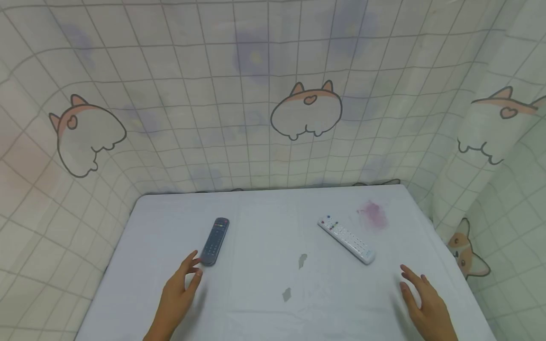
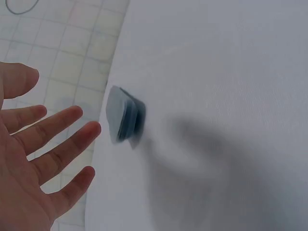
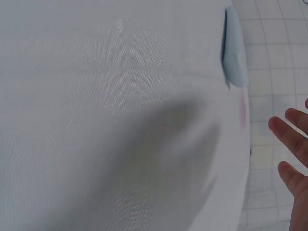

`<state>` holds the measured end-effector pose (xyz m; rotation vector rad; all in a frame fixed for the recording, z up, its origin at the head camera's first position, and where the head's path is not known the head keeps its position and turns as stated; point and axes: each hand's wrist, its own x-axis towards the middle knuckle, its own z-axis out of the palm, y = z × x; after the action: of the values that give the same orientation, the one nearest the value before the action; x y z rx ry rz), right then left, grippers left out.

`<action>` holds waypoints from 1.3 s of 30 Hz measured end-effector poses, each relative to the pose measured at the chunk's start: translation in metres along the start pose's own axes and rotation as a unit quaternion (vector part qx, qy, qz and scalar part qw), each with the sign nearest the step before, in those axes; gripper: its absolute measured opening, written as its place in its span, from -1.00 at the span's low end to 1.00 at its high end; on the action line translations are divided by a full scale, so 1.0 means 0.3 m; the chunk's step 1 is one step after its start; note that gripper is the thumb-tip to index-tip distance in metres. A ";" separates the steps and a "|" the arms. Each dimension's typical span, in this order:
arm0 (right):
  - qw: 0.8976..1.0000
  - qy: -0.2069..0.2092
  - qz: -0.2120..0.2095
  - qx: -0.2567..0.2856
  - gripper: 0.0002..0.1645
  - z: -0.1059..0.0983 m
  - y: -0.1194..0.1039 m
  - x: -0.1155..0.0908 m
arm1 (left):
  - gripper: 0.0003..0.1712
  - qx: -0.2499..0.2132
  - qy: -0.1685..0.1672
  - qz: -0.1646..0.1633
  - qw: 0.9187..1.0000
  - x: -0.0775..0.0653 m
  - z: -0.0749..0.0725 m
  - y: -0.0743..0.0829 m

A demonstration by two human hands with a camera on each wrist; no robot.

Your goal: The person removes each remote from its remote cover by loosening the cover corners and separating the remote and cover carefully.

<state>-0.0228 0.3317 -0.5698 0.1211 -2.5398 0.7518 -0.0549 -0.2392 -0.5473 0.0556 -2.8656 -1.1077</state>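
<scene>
A dark grey remote control (image 1: 215, 241) lies on the left half of the white table, slanting a little to the right at its far end. My left hand (image 1: 179, 289) hovers at its near end, fingertips close to it in the head view; fingers are spread and hold nothing. In the left wrist view the dark remote (image 2: 124, 115) shows end-on beyond the fingers. A white remote control (image 1: 347, 240) lies diagonally on the right half. My right hand (image 1: 426, 300) is apart from it, nearer the front right, with relaxed fingers. The right wrist view shows the white remote's end (image 3: 234, 50).
The white table (image 1: 256, 208) carries two small grey patches (image 1: 302, 260) near its middle and a pink stain (image 1: 374, 214) at the back right. A checked curtain (image 1: 192, 118) with corgi drawings hangs behind and along both sides.
</scene>
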 end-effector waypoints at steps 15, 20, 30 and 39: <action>0.995 -0.031 0.081 0.040 -0.48 0.051 -0.039 -0.005 | -0.42 -0.113 -0.004 0.019 0.993 0.039 0.101 0.074; 0.993 -0.033 0.090 0.070 -0.48 0.072 -0.039 -0.001 | -0.44 -0.142 -0.008 0.009 0.990 0.054 0.138 0.107; 0.979 -0.069 0.159 0.102 -0.47 0.103 -0.066 0.014 | -0.47 -0.185 -0.025 0.026 0.982 0.102 0.235 0.187; 0.977 -0.059 0.155 0.135 -0.49 0.143 -0.074 0.022 | -0.50 -0.213 -0.032 0.035 0.976 0.136 0.311 0.252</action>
<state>-0.0420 0.2904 -0.5871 -0.1495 -2.5852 1.2440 -0.1035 -0.1232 -0.5632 -0.1051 -2.5880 -1.7038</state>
